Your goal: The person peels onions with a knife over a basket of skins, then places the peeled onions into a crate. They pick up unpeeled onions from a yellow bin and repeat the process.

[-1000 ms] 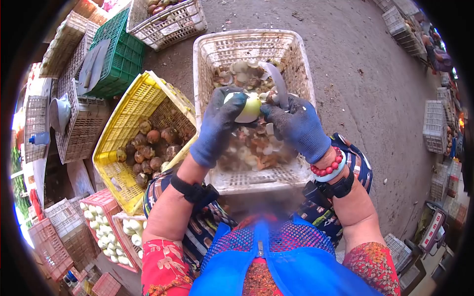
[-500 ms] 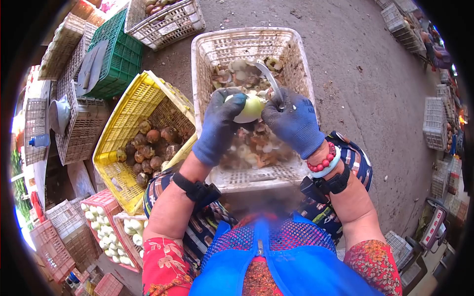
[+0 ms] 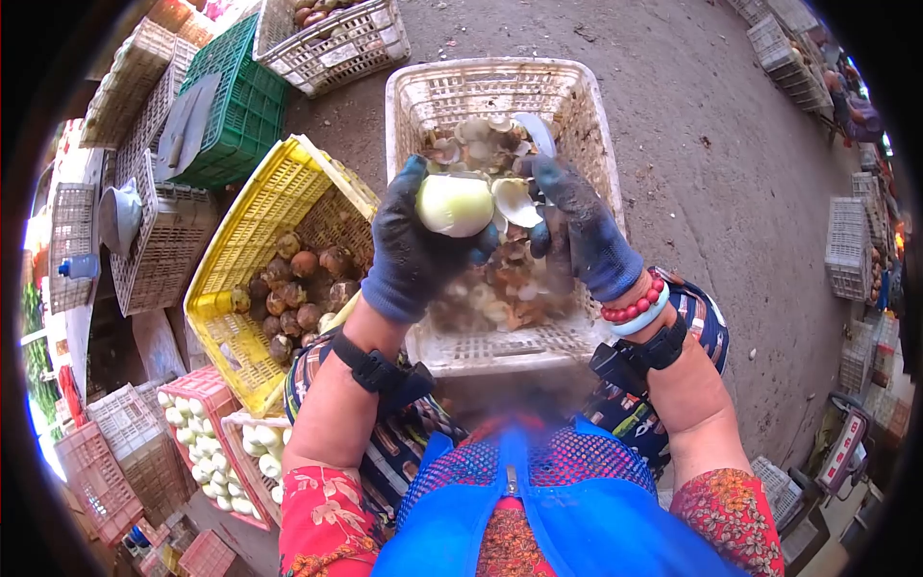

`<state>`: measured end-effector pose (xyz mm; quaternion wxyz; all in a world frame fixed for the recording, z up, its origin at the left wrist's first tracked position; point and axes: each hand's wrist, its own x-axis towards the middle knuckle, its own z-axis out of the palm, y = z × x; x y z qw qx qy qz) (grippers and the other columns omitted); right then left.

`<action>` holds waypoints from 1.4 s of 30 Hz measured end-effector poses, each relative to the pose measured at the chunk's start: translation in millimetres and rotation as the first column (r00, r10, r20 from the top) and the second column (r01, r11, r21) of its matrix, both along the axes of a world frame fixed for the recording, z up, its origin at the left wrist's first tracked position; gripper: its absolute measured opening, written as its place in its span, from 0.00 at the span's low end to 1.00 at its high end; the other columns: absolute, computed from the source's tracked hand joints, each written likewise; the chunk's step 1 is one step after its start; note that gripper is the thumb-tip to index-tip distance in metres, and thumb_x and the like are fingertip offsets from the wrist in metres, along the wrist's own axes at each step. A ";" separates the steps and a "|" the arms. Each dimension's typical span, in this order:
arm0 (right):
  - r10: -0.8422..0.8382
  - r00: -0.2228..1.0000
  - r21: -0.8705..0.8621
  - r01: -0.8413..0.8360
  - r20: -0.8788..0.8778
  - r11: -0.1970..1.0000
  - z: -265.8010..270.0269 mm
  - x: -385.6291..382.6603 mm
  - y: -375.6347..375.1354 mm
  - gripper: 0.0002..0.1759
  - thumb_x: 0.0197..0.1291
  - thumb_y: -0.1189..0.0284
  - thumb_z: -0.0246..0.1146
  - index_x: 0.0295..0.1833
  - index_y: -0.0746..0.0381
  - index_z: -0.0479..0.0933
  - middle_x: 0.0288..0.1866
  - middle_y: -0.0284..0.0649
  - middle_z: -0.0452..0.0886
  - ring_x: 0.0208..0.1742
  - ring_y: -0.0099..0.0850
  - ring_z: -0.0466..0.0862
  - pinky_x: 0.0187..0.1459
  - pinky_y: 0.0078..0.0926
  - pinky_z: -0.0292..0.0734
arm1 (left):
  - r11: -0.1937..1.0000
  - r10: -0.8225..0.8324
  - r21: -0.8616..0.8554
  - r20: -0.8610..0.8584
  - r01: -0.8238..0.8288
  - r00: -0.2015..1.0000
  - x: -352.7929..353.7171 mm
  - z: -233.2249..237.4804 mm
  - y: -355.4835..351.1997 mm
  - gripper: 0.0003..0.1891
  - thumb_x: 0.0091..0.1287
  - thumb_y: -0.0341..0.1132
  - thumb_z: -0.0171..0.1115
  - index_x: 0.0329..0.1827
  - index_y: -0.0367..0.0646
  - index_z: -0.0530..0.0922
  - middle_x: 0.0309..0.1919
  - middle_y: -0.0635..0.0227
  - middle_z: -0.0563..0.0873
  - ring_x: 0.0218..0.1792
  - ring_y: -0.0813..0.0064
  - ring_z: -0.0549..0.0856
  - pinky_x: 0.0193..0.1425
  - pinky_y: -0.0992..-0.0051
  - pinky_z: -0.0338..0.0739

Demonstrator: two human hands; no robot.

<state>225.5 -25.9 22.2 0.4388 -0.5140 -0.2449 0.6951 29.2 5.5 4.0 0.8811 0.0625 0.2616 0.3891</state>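
Observation:
Both hands wear dark-palmed blue gloves above a white crate (image 3: 500, 361) that holds peelings (image 3: 481, 298). My left hand (image 3: 420, 236) is wrapped round a pale, smooth peeled bulb (image 3: 455, 205). My right hand (image 3: 580, 219) is closed on a knife whose curved blade (image 3: 536, 134) points up and away; the handle is hidden in the glove. A curved piece of pale peel (image 3: 516, 202) sits between the bulb and my right fingers, and whether it still joins the bulb is unclear.
A yellow crate (image 3: 216, 279) with several brown unpeeled bulbs (image 3: 298, 288) stands to the left. Beyond it is a green crate (image 3: 240, 125) with a flat blade on top. Crates of pale bulbs (image 3: 207, 452) are at the lower left. Stacked crates (image 3: 848, 248) line the right.
The bulb has turned and moved left in my left hand. My right hand and the knife have drawn off it to the right, and a loose-looking piece of peel now shows between the hands.

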 end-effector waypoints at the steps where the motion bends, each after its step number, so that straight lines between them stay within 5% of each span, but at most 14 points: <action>1: 0.065 0.997 -0.001 -0.065 0.030 0.998 6.1 -3.9 0.5 0.21 0.64 0.59 0.65 0.56 0.60 0.76 0.39 0.32 0.79 0.32 0.21 0.79 0.27 0.16 0.73 | 1.000 -0.011 -0.002 -0.002 0.011 1.000 -1.5 -0.9 0.4 0.32 0.71 0.62 0.48 0.50 0.37 0.79 0.35 0.56 0.86 0.30 0.56 0.84 0.35 0.60 0.81; 4: 0.134 0.990 0.055 -0.136 0.032 0.989 1.3 -8.1 -3.3 0.17 0.61 0.59 0.68 0.48 0.60 0.78 0.33 0.30 0.79 0.30 0.20 0.78 0.26 0.17 0.72 | 1.000 -0.008 0.012 -0.182 0.010 0.983 6.1 1.1 -1.5 0.34 0.71 0.65 0.47 0.50 0.38 0.79 0.36 0.57 0.86 0.30 0.58 0.85 0.34 0.60 0.81; 5: 0.128 0.991 0.042 -0.127 -0.027 0.991 3.7 -5.4 -6.2 0.17 0.61 0.60 0.69 0.46 0.60 0.78 0.32 0.30 0.79 0.29 0.20 0.77 0.26 0.18 0.72 | 0.987 -0.116 0.086 -0.175 0.133 0.978 3.4 -1.2 0.2 0.32 0.72 0.63 0.49 0.50 0.38 0.79 0.36 0.59 0.85 0.31 0.63 0.85 0.35 0.64 0.83; 8: 0.136 0.991 0.093 -0.135 0.004 0.986 1.1 -4.2 -2.5 0.15 0.61 0.60 0.69 0.41 0.60 0.79 0.26 0.30 0.78 0.26 0.20 0.76 0.26 0.19 0.71 | 0.911 0.021 0.359 -0.535 0.204 0.844 0.2 -0.5 -0.4 0.28 0.73 0.58 0.52 0.51 0.38 0.78 0.36 0.60 0.85 0.31 0.67 0.86 0.37 0.67 0.83; 9: 0.141 0.990 0.092 -0.143 0.020 0.986 2.7 -4.5 -1.7 0.15 0.61 0.60 0.68 0.40 0.60 0.79 0.25 0.30 0.77 0.25 0.20 0.76 0.26 0.19 0.70 | 0.782 0.081 0.511 -0.652 0.358 0.754 -3.3 1.1 -1.2 0.25 0.74 0.54 0.55 0.53 0.39 0.77 0.38 0.60 0.85 0.33 0.70 0.86 0.39 0.71 0.83; 12: 0.161 0.987 0.021 -0.161 0.007 0.987 16.9 -7.5 -2.7 0.15 0.62 0.59 0.68 0.39 0.60 0.79 0.24 0.29 0.76 0.23 0.20 0.74 0.26 0.20 0.69 | 0.901 0.028 0.383 -0.515 0.201 0.857 2.2 -5.5 -6.9 0.27 0.71 0.57 0.57 0.55 0.39 0.77 0.41 0.60 0.85 0.35 0.68 0.86 0.40 0.68 0.83; 15: 0.032 0.908 -0.104 -0.083 -0.419 0.991 9.5 -4.1 -2.2 0.16 0.62 0.57 0.67 0.41 0.60 0.79 0.27 0.31 0.78 0.23 0.20 0.73 0.26 0.20 0.69 | 0.941 -0.076 0.300 -0.269 0.159 0.960 -3.5 2.6 -6.4 0.28 0.72 0.60 0.54 0.49 0.39 0.78 0.35 0.62 0.85 0.37 0.72 0.85 0.39 0.72 0.80; 18: 0.173 0.982 -0.106 -0.180 -0.070 0.978 0.2 1.6 0.7 0.18 0.64 0.57 0.66 0.48 0.61 0.79 0.33 0.30 0.79 0.24 0.17 0.70 0.27 0.19 0.67 | 0.960 -0.087 0.243 -0.214 0.139 0.973 -9.6 3.5 -3.2 0.27 0.71 0.59 0.56 0.49 0.39 0.78 0.36 0.63 0.84 0.36 0.69 0.85 0.44 0.69 0.79; 21: 0.115 0.933 0.289 -0.220 0.341 0.932 0.9 -5.9 -2.8 0.15 0.67 0.62 0.64 0.51 0.62 0.80 0.34 0.32 0.80 0.29 0.17 0.76 0.29 0.20 0.72 | 0.896 -0.053 0.383 -0.407 0.223 0.912 -11.0 8.1 -1.9 0.28 0.69 0.58 0.58 0.55 0.41 0.74 0.41 0.61 0.84 0.35 0.69 0.85 0.38 0.70 0.81; 27: 0.307 0.924 0.047 -0.325 0.227 0.945 18.0 -1.4 -3.2 0.16 0.66 0.64 0.63 0.51 0.64 0.79 0.36 0.31 0.79 0.28 0.17 0.74 0.28 0.17 0.69 | 0.812 0.018 0.465 -0.624 0.353 0.781 -10.4 9.5 -2.4 0.25 0.66 0.50 0.66 0.55 0.40 0.73 0.42 0.62 0.83 0.36 0.73 0.86 0.30 0.77 0.80; 32: 0.299 0.938 0.123 -0.322 0.173 0.939 8.3 -1.5 -4.7 0.16 0.63 0.66 0.61 0.52 0.63 0.80 0.36 0.30 0.79 0.28 0.16 0.73 0.28 0.17 0.69 | 0.792 0.076 0.493 -0.664 0.359 0.744 -5.6 7.4 -8.0 0.25 0.69 0.53 0.59 0.55 0.39 0.74 0.43 0.60 0.83 0.36 0.71 0.86 0.38 0.74 0.83; 35: 0.180 0.975 0.221 -0.205 0.129 0.953 -7.1 -12.9 -8.0 0.19 0.62 0.67 0.60 0.57 0.62 0.78 0.36 0.31 0.80 0.26 0.16 0.73 0.28 0.16 0.70 | 0.925 0.060 0.377 -0.276 0.050 0.959 -6.7 -2.8 -4.5 0.26 0.70 0.54 0.56 0.55 0.38 0.76 0.44 0.58 0.84 0.39 0.67 0.86 0.43 0.70 0.83; 40: 0.239 0.968 0.187 -0.221 -0.075 0.957 -0.5 -13.1 -7.4 0.25 0.60 0.68 0.60 0.64 0.63 0.74 0.39 0.35 0.82 0.28 0.20 0.77 0.32 0.19 0.76 | 0.997 0.018 0.072 -0.038 -0.015 0.999 -8.0 21.5 3.2 0.41 0.69 0.67 0.46 0.63 0.34 0.72 0.48 0.50 0.85 0.40 0.59 0.85 0.42 0.67 0.82; 42: 0.251 0.952 0.114 -0.273 0.176 0.955 11.6 0.7 -5.2 0.22 0.58 0.67 0.62 0.58 0.64 0.76 0.35 0.35 0.81 0.29 0.21 0.78 0.32 0.20 0.75 | 0.990 -0.077 0.127 0.170 0.055 0.982 -18.5 14.1 6.1 0.44 0.67 0.70 0.45 0.66 0.33 0.70 0.48 0.47 0.85 0.40 0.57 0.85 0.41 0.66 0.81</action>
